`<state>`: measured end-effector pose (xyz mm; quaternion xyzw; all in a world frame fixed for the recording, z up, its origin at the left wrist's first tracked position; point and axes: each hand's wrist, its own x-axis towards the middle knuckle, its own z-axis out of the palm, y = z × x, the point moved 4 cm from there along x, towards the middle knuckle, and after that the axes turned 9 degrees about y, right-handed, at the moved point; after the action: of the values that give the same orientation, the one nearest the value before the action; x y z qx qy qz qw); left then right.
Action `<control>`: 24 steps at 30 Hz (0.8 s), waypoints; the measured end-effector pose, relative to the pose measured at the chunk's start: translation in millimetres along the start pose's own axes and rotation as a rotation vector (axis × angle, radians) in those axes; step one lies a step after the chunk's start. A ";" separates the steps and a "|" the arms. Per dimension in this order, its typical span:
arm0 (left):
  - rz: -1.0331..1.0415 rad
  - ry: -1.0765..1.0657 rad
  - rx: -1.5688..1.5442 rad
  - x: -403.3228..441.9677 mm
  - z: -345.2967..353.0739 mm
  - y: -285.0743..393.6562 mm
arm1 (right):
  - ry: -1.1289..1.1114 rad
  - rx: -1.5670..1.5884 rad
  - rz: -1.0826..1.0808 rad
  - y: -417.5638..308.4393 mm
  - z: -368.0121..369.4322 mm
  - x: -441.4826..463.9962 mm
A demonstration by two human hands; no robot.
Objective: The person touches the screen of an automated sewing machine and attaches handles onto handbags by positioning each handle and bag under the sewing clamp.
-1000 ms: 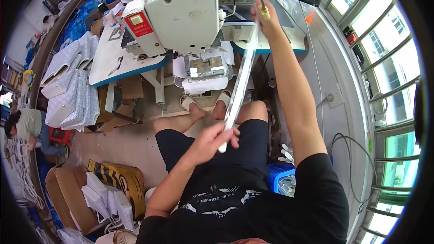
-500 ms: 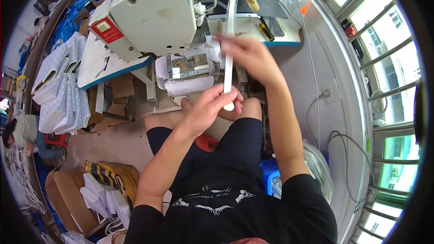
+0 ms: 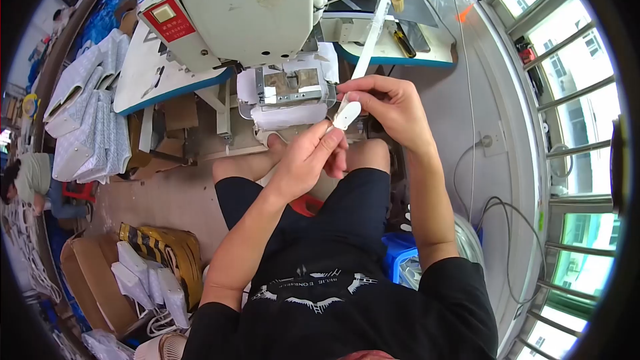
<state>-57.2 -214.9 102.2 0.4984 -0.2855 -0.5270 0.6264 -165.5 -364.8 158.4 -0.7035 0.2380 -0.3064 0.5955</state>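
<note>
A long white strap [image 3: 372, 39] slants up from my hands toward the lamp neck, with a rounded white end piece [image 3: 347, 115] at its lower end. My left hand [image 3: 308, 155] pinches the strap just below that end piece. My right hand [image 3: 393, 108] has thumb and forefinger closed on the strap beside the rounded end. Just beyond my hands is the metal clamp plate [image 3: 291, 85] of a sewing machine [image 3: 257, 10], with white sheets around it.
Patterned white bags [image 3: 93, 113] are stacked at the left of the worktable [image 3: 143, 87]. A yellow-handled tool [image 3: 404, 41] lies on the right tabletop. A blue basket [image 3: 393, 253] stands by my right side. Another person [image 3: 41, 180] is at far left.
My right hand has come down along the strap to its lower end, beside my left hand. The rounded end piece now shows its flat face. The view has shifted a little.
</note>
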 end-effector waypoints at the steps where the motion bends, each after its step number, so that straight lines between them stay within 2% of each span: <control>1: 0.016 -0.019 0.056 1.3 -5.8 -2.3 | 0.002 -0.001 0.000 0.5 0.1 -1.1; 3: 0.045 -0.031 0.099 2.8 -6.0 -4.6 | 0.029 -0.008 -0.019 0.8 -1.3 -1.3; 7: 0.041 0.096 -0.091 -1.8 -6.9 -7.1 | -0.027 -0.105 -0.040 -1.9 4.8 6.1; 10: 0.008 0.208 0.365 -9.7 -16.8 -2.0 | -0.045 -0.248 -0.064 -0.4 -5.0 24.3; 11: 0.018 0.219 0.364 -14.1 -20.2 0.0 | -0.034 -0.349 -0.080 0.4 -12.0 39.2; 14: 0.695 0.611 1.275 -50.2 -32.8 24.2 | 0.030 -0.521 -0.158 -1.8 -16.2 86.4; 16: 0.693 0.643 1.309 -50.6 -33.9 23.1 | 0.070 -0.603 -0.229 -2.0 -11.6 104.2; 19: 0.702 0.748 1.359 -43.8 -37.8 23.3 | 0.033 -0.472 -0.367 -4.6 16.5 119.4; 24: 0.638 0.672 1.386 -26.6 -41.7 18.5 | -0.004 -0.618 -0.494 -13.2 30.5 122.0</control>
<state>-20.9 -177.3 109.6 0.7969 -0.4707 0.1474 0.3489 -58.8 -426.7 186.3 -0.8862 0.1416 -0.3529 0.2646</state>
